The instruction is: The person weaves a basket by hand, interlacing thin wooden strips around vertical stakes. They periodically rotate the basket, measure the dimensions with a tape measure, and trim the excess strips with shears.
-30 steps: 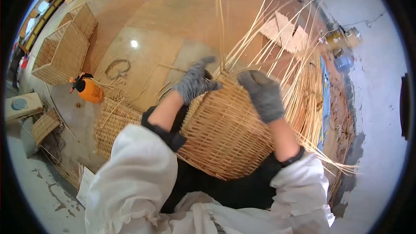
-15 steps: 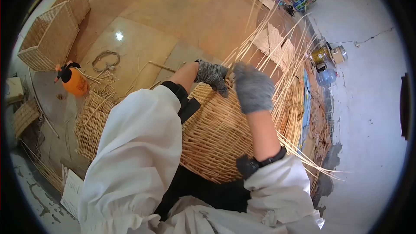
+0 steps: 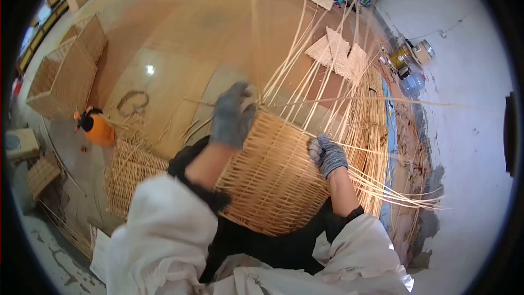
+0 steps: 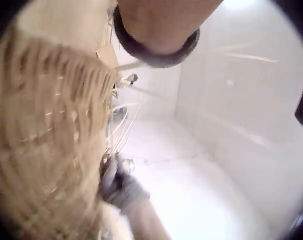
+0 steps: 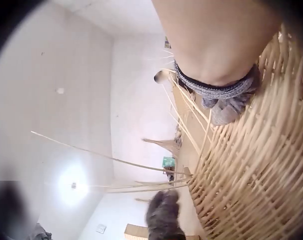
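Note:
A half-woven wicker basket [image 3: 273,175] lies tilted across the person's lap, its woven side facing up. The right hand [image 3: 327,155], in a grey knit glove, grips the basket's right edge with curled fingers; the left wrist view also catches this right hand [image 4: 122,187] at the weave. The gloved left hand [image 3: 232,114], blurred, is at the upper left corner, its fingers loosely extended. In the right wrist view the left hand [image 5: 164,215] stands beside the corner, close to upright wicker strands [image 5: 146,187]. One long strand [image 3: 393,99] stretches right from that corner.
Long loose rods [image 3: 371,131] lie along the right by the wall. An orange spray bottle [image 3: 100,129], a woven panel [image 3: 131,169] and a coil of wicker [image 3: 132,104] sit left. Larger baskets [image 3: 65,76] stand farther left; flat woven pieces [image 3: 335,54] lie ahead.
Both hands were together at the basket's upper corner half a second ago. Since then the right hand has moved right and down to the basket's edge, while the left has drawn back leftward.

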### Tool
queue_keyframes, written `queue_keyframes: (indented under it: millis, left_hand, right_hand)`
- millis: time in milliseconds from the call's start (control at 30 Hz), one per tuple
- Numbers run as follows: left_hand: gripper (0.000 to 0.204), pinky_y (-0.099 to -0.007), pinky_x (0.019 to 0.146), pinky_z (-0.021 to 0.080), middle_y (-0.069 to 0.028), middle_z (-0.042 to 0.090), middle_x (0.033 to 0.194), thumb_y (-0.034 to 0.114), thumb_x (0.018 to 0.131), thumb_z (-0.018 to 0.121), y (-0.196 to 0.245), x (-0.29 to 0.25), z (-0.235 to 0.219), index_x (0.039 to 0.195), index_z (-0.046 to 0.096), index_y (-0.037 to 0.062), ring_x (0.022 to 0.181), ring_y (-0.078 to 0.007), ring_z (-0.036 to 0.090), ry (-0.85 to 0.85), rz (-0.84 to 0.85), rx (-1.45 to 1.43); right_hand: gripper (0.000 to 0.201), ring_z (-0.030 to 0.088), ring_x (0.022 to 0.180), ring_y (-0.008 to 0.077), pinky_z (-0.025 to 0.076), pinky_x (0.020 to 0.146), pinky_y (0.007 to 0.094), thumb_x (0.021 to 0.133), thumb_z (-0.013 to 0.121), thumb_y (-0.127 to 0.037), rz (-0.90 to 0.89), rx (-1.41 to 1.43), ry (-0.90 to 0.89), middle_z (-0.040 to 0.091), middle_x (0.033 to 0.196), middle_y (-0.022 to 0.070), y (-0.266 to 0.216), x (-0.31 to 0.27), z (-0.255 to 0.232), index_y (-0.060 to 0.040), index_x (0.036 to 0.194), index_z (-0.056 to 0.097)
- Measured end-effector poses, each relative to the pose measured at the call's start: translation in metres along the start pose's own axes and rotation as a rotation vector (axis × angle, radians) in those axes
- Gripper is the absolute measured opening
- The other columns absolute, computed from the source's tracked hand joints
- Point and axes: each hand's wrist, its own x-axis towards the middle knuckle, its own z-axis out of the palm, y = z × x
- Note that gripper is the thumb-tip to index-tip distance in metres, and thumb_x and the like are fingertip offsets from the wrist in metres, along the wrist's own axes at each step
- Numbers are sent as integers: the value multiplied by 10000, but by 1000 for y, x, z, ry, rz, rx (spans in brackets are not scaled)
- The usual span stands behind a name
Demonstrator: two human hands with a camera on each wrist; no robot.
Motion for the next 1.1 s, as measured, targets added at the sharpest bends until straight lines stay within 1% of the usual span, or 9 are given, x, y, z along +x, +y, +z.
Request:
queue_keyframes:
  millis: [233, 333, 433, 567, 633, 733, 867, 1000, 1100]
  left_hand:
    - [662, -492, 1076, 125, -224, 402, 1282, 557, 793, 524, -34, 13, 84, 1334, 399, 197, 1265, -327, 321, -47, 388, -4083]
    - [745, -509, 1079, 40, -195, 352, 1346, 618, 736, 549, -46, 26, 93, 1353, 378, 237, 1299, -365, 243, -273, 819, -4004]
    - [722, -492, 1085, 38, -197, 321, 1370, 609, 728, 565, -43, 33, 99, 1325, 427, 227, 1309, -373, 214, -365, 933, -3976]
    - [664, -480, 1090, 53, -211, 312, 1366, 594, 746, 555, -53, 22, 95, 1286, 481, 215, 1312, -379, 195, -446, 810, -4040]
    - [659, -480, 1090, 63, -215, 315, 1361, 598, 752, 545, -62, 21, 87, 1287, 480, 218, 1309, -384, 198, -453, 524, -4051]
    - [653, -485, 1085, 90, -216, 316, 1362, 603, 774, 516, -60, 20, 94, 1311, 445, 237, 1302, -394, 205, -295, 638, -4033]
    - [685, -485, 1071, 140, -178, 333, 1366, 613, 779, 500, -57, 17, 94, 1316, 433, 193, 1259, -376, 288, -280, 428, -3963]
    - [729, -465, 1019, 232, -107, 447, 1292, 620, 777, 493, -50, 26, 82, 1268, 457, 83, 1168, -301, 412, 154, 388, -3963]
    - [721, -451, 1006, 251, -99, 509, 1230, 635, 772, 487, -46, 30, 100, 1248, 472, 93, 1148, -277, 437, 99, 530, -3884]
  right_hand:
    - [317, 601, 686, 256, 518, 604, 326, 816, 623, -160, -201, -666, 111, 601, 790, 154, -29, 27, 19, 37, 1040, 516]
    - [377, 602, 714, 247, 520, 643, 326, 809, 616, -182, -739, -1201, 133, 606, 864, 172, -58, 92, 47, 41, 1094, 512]
    - [341, 597, 730, 213, 512, 633, 309, 830, 589, -198, -698, -746, 189, 591, 917, 165, -93, 92, 48, 26, 1081, 533]
    - [196, 595, 784, 142, 438, 577, 188, 840, 533, -114, -100, -390, 96, 622, 934, 118, -50, 5, -61, -15, 1006, 562]
    - [264, 618, 807, 201, 529, 709, 287, 914, 470, -168, 235, -669, -317, 609, 955, 169, -53, -33, -79, 29, 1075, 538]
    - [257, 610, 920, 268, 525, 763, 358, 932, 433, -159, -59, -624, -239, 595, 990, 210, -50, -50, -27, 27, 1088, 518]
    - [309, 593, 924, 307, 516, 813, 388, 897, 511, -109, 299, -102, -140, 570, 1045, 211, -69, -4, -7, 34, 1161, 440]
    - [489, 570, 886, 252, 496, 842, 360, 859, 536, -55, -439, -754, -38, 551, 1029, 178, -42, 31, 4, -42, 1301, 326]
    - [687, 389, 1211, 334, 346, 994, 355, 828, 586, -177, -407, -1120, -214, 283, 1375, 248, -57, 62, 38, -7, 1370, 201]
